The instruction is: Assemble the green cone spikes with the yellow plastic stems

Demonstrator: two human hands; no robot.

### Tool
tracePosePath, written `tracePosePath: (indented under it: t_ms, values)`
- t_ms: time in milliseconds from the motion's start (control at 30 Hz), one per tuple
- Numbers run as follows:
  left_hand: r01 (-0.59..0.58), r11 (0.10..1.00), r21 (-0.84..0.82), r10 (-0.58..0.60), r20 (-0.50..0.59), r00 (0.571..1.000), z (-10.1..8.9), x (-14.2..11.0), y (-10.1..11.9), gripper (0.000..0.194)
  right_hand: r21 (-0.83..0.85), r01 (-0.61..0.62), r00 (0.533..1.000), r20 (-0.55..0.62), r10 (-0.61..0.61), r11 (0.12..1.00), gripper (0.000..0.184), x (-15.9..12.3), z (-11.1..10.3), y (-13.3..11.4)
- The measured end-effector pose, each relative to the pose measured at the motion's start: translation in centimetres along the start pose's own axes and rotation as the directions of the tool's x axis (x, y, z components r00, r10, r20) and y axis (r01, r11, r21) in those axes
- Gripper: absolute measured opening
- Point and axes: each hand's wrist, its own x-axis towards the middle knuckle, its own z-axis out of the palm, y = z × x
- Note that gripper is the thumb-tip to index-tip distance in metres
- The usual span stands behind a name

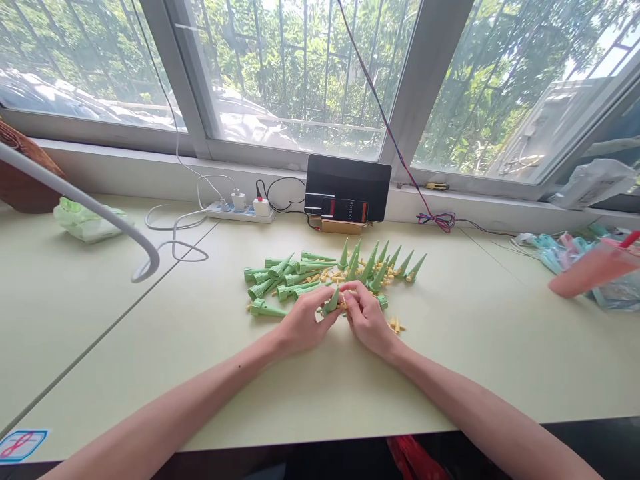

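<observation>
My left hand [307,321] is closed around a green plastic cone-shaped spike [332,303], its tip pointing up. My right hand [369,317] meets it from the other side, fingers pinched on a small yellow plastic piece [343,305] against the spike's side. Fingers partly hide where the two parts touch. Behind my left hand lies a heap of green spikes [280,270] on their sides. Several more spikes [369,263] stand upright behind my right hand, with small yellow pieces [325,274] scattered among them. A few yellow pieces [396,325] lie beside my right hand.
At the back, a phone [345,210] leans against a black tablet-like panel [348,180]. A power strip [239,212] with cables is left of it. A white curved tube [100,200] crosses the left side. A tilted cup [593,270] and plastic bags [555,250] are at right.
</observation>
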Motion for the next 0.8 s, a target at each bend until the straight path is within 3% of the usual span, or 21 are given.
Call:
tracePosePath:
  t_ms: [100,233,333,567,800]
  values:
    - [0.107,0.977,-0.187,-0.102,0.036,0.994,-0.1,0.2,0.1,0.012,-0.11,0.08,0.997,0.01,-0.079,0.991,0.026,-0.1,-0.1,-0.1]
    - [0.262,0.848,-0.461,-0.236,0.114,0.965,-0.3,0.5,0.8,0.024,-0.137,0.149,0.989,0.041,-0.145,0.979,0.026,-0.2,-0.3,-0.6]
    - [0.324,0.77,-0.55,-0.287,0.155,0.945,-0.4,0.6,1.3,0.03,-0.152,0.176,0.984,0.042,-0.172,0.973,0.025,-0.2,-0.2,-0.7]
    - [0.333,0.767,-0.548,-0.28,0.181,0.943,-0.3,0.7,1.4,0.03,-0.184,0.179,0.984,0.026,-0.178,0.966,0.026,-0.1,-0.1,-0.2]
    - [0.213,0.902,-0.376,-0.195,0.086,0.977,-0.2,0.4,0.8,0.018,-0.168,0.129,0.991,-0.002,-0.132,0.977,0.022,-0.2,-0.1,0.1]
